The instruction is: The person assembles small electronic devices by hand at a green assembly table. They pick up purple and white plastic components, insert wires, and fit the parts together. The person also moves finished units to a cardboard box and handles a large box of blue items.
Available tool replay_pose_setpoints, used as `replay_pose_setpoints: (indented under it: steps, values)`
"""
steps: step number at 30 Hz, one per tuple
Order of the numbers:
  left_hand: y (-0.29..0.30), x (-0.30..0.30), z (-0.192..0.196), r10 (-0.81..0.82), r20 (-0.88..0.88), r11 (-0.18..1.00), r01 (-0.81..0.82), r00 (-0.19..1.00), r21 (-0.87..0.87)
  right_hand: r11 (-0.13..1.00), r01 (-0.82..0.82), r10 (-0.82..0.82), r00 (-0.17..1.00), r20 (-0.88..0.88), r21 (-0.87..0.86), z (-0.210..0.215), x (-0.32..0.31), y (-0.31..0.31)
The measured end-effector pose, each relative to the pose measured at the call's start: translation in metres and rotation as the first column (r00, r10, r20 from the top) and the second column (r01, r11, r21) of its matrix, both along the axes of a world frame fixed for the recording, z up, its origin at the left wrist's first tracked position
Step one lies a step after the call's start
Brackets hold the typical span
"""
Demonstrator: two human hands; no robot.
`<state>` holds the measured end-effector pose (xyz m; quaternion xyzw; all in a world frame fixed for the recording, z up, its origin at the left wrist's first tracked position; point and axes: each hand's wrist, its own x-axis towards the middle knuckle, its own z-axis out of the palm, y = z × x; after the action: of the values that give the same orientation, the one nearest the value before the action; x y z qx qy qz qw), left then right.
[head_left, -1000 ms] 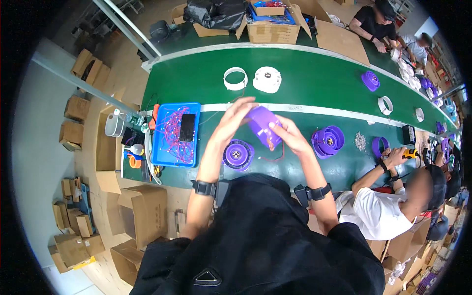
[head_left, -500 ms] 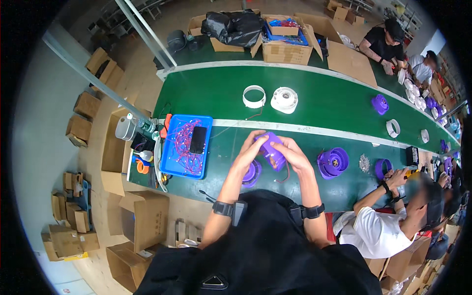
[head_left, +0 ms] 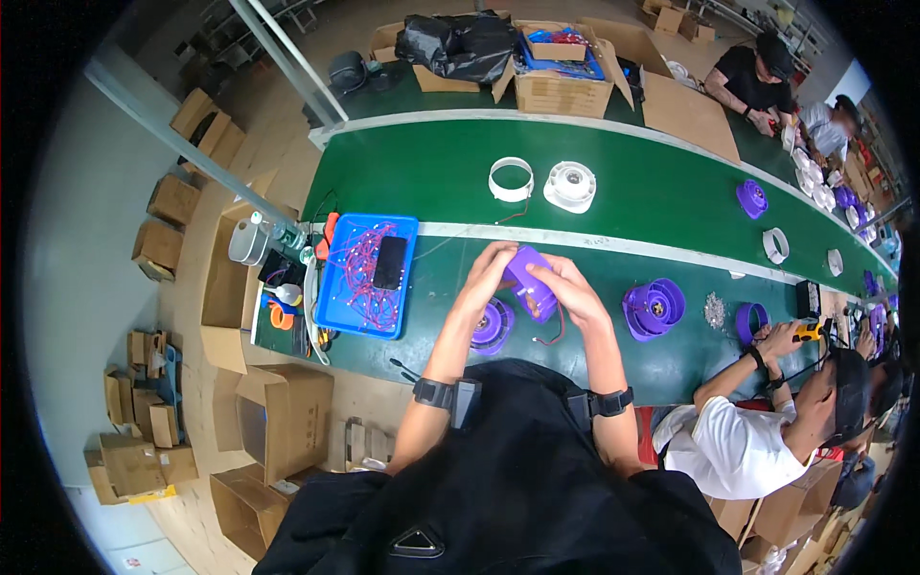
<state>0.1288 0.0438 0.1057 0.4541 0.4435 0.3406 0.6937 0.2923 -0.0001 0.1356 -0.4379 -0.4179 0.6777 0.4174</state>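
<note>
Both my hands are closed around a purple plastic housing (head_left: 531,284), held tilted above the green bench. My left hand (head_left: 487,280) grips its left side, and my right hand (head_left: 575,291) has the fingers wrapped on the right side. A thin red wire (head_left: 553,339) hangs from the housing's lower end. Just below my hands lies a round purple part (head_left: 493,327), partly covered by my left wrist. To the right stands another purple round housing (head_left: 655,309) with a metal-looking centre.
At left, a blue tray (head_left: 331,314) carries red-purple wires and a black phone (head_left: 389,263). A white ring (head_left: 511,179) and white round housing (head_left: 571,187) sit on the green belt beyond. Small metal pieces (head_left: 714,310) lie near a co-worker (head_left: 733,436) holding a yellow tool (head_left: 810,332).
The white ring, white housing and other belt parts have shifted right. My hands keep their hold on the purple housing, turned slightly. The co-worker's yellow tool has moved right and shows more fully.
</note>
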Motion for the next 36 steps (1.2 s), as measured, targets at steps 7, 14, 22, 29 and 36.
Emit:
replay_pose_setpoints:
  steps: [7, 14, 22, 29, 36]
  values:
    - [0.0, -0.001, 0.001, -0.011, 0.004, 1.0, 0.011, 1.0, 0.012, 1.0, 0.009, -0.01, 1.0, -0.013, -0.029, 0.005, -0.001, -0.001]
    - [0.001, -0.004, 0.0, -0.001, 0.002, 1.0, 0.001, 1.0, -0.006, 1.0, 0.002, -0.002, 1.0, -0.009, -0.026, 0.004, -0.003, 0.0]
    - [0.0, -0.006, -0.001, 0.001, 0.007, 1.0, -0.001, 1.0, -0.006, 1.0, -0.002, 0.001, 1.0, -0.015, -0.032, 0.004, -0.005, 0.001]
    - [0.0, -0.012, 0.002, 0.01, -0.006, 1.0, -0.01, 1.0, -0.004, 1.0, -0.012, 0.011, 0.999, -0.038, -0.027, 0.003, -0.009, 0.001]
    - [-0.004, -0.013, 0.016, -0.168, -0.004, 0.985, 0.168, 0.986, 0.035, 0.99, 0.103, -0.115, 0.983, -0.14, -0.093, -0.006, -0.004, 0.002]
